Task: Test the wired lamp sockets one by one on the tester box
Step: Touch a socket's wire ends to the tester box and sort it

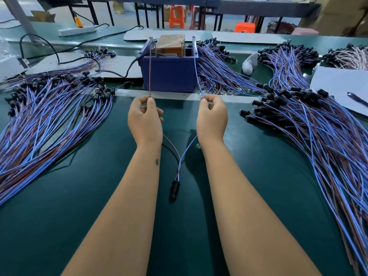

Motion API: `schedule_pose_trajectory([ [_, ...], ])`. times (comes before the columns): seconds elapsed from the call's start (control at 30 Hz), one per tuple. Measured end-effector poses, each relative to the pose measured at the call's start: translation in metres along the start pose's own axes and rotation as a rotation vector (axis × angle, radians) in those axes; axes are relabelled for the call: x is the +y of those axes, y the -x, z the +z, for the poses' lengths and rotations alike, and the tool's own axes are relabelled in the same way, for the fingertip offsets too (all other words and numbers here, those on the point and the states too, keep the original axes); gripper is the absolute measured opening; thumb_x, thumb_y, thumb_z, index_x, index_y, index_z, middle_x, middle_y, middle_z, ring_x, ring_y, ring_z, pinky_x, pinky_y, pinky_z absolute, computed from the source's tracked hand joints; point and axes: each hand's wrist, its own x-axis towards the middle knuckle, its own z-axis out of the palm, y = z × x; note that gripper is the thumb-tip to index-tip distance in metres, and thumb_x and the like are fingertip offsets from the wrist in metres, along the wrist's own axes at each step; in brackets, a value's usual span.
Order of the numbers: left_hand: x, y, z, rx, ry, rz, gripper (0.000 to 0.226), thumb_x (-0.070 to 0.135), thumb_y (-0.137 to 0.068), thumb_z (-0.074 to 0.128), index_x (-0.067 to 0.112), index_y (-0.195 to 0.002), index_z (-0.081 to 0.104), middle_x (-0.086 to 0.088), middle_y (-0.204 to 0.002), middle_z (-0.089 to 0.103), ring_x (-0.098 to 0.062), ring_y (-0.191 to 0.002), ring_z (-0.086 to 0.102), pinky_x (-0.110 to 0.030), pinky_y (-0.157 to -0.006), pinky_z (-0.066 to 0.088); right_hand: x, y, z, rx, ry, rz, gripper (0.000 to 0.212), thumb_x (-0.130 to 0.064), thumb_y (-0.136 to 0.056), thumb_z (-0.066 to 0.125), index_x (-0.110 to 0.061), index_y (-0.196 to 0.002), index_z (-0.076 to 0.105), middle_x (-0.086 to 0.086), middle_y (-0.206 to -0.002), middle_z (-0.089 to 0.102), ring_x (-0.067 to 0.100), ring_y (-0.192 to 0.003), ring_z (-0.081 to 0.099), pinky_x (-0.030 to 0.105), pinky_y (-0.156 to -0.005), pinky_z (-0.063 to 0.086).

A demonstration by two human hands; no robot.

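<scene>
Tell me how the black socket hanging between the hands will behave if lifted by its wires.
The socket probably swings: its wires sag limply below both hands. It looks light, since thin wires carry it. The left hand and right hand merely pinch them.

Ahead of you on the worktop: tester box, centre back. Socket bundles lie to your left, further bundles right. One lamp socket lies between your forearms.

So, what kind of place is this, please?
Most likely a factory assembly or testing line. Big piles of wired lamp sockets lie on a long green workbench, a blue tester box stands at its middle, and plastic stools stand behind.
</scene>
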Motion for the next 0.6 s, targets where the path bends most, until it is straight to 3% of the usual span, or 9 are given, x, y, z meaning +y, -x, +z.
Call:
schedule_pose_trajectory([
  [0.13, -0.0040, -0.0018, -0.0003, -0.027, -0.037, -0.002, 0.015, 0.022, -0.099, 0.050, 0.026, -0.089, 0.061, 0.009, -0.061, 0.062, -0.007, -0.054, 0.054, -0.022, -0.055, 0.045, -0.0004, -0.0029, 0.0005, -0.022, 0.013, -0.010, 0.013, -0.022, -0.097, 0.050, -0.030, -0.091, 0.058, 0.001, -0.068, 0.062, 0.019, -0.062, 0.056, 0.032, -0.060, 0.045],
  [0.33, -0.0050, -0.0011, -0.0002, -0.054, -0.066, -0.015, 0.015, 0.023, -0.099, 0.051, 0.026, -0.089, 0.062, 0.013, -0.056, 0.061, -0.001, -0.052, 0.053, -0.020, -0.055, 0.046, 0.0029, -0.0075, 0.0013, -0.053, 0.019, 0.013, 0.020, -0.023, -0.096, 0.051, -0.020, -0.104, 0.069, -0.005, -0.067, 0.059, 0.018, -0.063, 0.056, 0.032, -0.063, 0.049],
  [0.6, -0.0019, 0.0001, -0.0013, -0.048, -0.048, -0.033, 0.015, 0.022, -0.099, 0.051, 0.025, -0.089, 0.061, 0.013, -0.056, 0.061, 0.000, -0.052, 0.054, -0.017, -0.054, 0.045, 0.0033, -0.0065, 0.0019, -0.082, 0.045, 0.000, 0.015, -0.024, -0.097, 0.050, -0.031, -0.093, 0.062, -0.005, -0.067, 0.059, 0.020, -0.064, 0.057, 0.037, -0.067, 0.053],
])
